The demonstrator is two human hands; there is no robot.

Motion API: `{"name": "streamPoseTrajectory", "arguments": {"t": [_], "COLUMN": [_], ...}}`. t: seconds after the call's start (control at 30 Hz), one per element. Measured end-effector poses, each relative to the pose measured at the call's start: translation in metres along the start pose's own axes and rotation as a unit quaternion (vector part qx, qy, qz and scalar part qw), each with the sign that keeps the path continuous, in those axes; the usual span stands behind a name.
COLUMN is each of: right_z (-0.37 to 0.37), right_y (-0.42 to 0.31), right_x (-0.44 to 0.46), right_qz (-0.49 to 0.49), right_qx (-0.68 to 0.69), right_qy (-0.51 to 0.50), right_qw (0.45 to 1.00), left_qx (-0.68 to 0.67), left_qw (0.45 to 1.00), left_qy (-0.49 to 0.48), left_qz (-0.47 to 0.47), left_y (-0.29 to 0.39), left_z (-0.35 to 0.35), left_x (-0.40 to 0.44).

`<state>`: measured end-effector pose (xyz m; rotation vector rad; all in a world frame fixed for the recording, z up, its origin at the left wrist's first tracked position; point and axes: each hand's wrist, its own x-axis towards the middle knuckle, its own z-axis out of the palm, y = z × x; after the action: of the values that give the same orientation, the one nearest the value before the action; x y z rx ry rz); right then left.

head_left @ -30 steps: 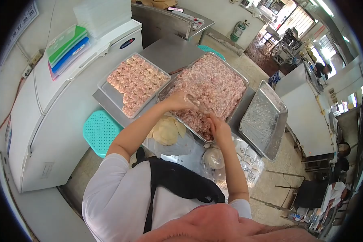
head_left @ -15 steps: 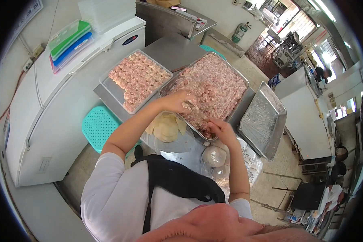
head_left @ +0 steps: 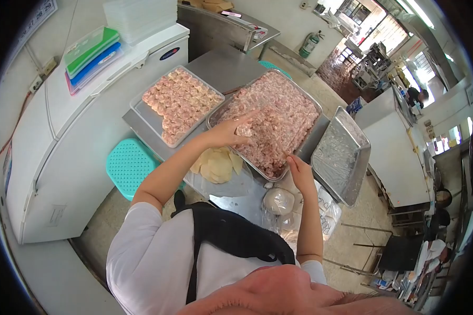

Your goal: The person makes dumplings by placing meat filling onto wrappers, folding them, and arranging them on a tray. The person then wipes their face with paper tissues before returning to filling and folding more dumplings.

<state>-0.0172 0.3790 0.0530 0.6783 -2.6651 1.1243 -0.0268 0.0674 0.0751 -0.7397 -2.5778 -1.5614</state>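
White freezer (head_left: 63,173) at nine o'clock, stone-coloured floor (head_left: 365,207) past four, and a steel tabletop (head_left: 225,64) between; I take the minced meat (head_left: 284,100) in its metal tray (head_left: 270,178) as my dial's centre. At the nine o'clock edge, my left hand (head_left: 227,133) has its grip curled round a small pink lump (head_left: 244,129), cupped, I'd judge, so it cannot slip. My right hand (head_left: 301,170), by the five o'clock rim, pinches what looks like a slim tool (head_left: 286,154), mostly hidden from me. Pale dough rounds (head_left: 218,167) sit at eight, probably for easy reach from the left; the dumpling tray (head_left: 151,122) lies at ten, angled alongside. Edges are tight: a deep pan (head_left: 333,152) stands close at four, wrapped bundles (head_left: 278,202) at six, under my right forearm. Steel shows widest at eleven, beyond both trays.
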Motion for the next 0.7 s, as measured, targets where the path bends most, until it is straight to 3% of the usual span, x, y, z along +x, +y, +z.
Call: {"name": "streamPoseTrajectory", "arguments": {"t": [0.03, 0.1, 0.23, 0.27, 0.33, 0.4, 0.43, 0.47, 0.5, 0.53, 0.57, 0.6, 0.63, 0.7], "right_z": [-0.001, -0.002, -0.009, -0.01, -0.009, -0.004, -0.003, -0.005, -0.01, -0.016, -0.023, -0.032, -0.037, -0.027], "right_y": [-0.003, -0.012, -0.043, -0.049, -0.056, -0.061, -0.063, -0.056, -0.043, -0.038, -0.034, -0.038, -0.039, -0.034], "right_x": [-0.001, -0.001, 0.002, 0.001, -0.002, -0.002, -0.003, -0.003, -0.002, 0.0, 0.002, 0.006, 0.008, 0.01], "right_qz": [0.001, 0.13, 0.14, 0.139, 0.023, -0.016, -0.058, -0.058, -0.034, -0.01, -0.01, 0.078, 0.166, 0.153], "right_qx": [-0.004, 0.115, 0.201, 0.202, 0.035, 0.023, 0.011, 0.01, 0.066, 0.122, 0.122, 0.129, 0.136, 0.111], "right_qy": [0.0, -0.161, -0.182, -0.182, -0.13, -0.113, -0.097, -0.095, -0.081, -0.067, -0.067, -0.111, -0.152, -0.158], "right_qw": [1.0, 0.972, 0.952, 0.952, 0.991, 0.993, 0.994, 0.994, 0.994, 0.99, 0.99, 0.982, 0.965, 0.969], "left_qx": [-0.003, 0.023, 0.021, 0.02, 0.019, 0.004, 0.003, -0.011, -0.026, -0.025, 0.01, 0.044, 0.043, 0.079], "left_qw": [1.0, 0.999, 0.999, 0.999, 0.994, 0.99, 0.99, 0.995, 0.99, 0.991, 0.998, 0.997, 0.997, 0.995], "left_qy": [0.0, -0.01, 0.003, -0.041, -0.088, -0.066, -0.067, -0.092, -0.114, -0.112, -0.058, -0.004, -0.006, -0.056], "left_qz": [0.002, -0.034, -0.041, 0.011, 0.063, 0.125, 0.126, 0.026, -0.075, -0.075, -0.006, 0.062, 0.064, 0.027], "left_y": [0.007, 0.015, -0.001, -0.014, -0.013, -0.006, 0.008, 0.023, 0.032, 0.031, 0.027, 0.027, 0.028, 0.029], "left_z": [-0.001, -0.001, 0.004, 0.005, 0.003, 0.005, 0.002, -0.004, -0.007, -0.006, -0.003, -0.002, -0.002, 0.0], "left_x": [0.001, 0.003, 0.009, 0.012, 0.014, 0.015, 0.015, 0.015, 0.015, 0.014, 0.012, 0.011, 0.011, 0.011]}}
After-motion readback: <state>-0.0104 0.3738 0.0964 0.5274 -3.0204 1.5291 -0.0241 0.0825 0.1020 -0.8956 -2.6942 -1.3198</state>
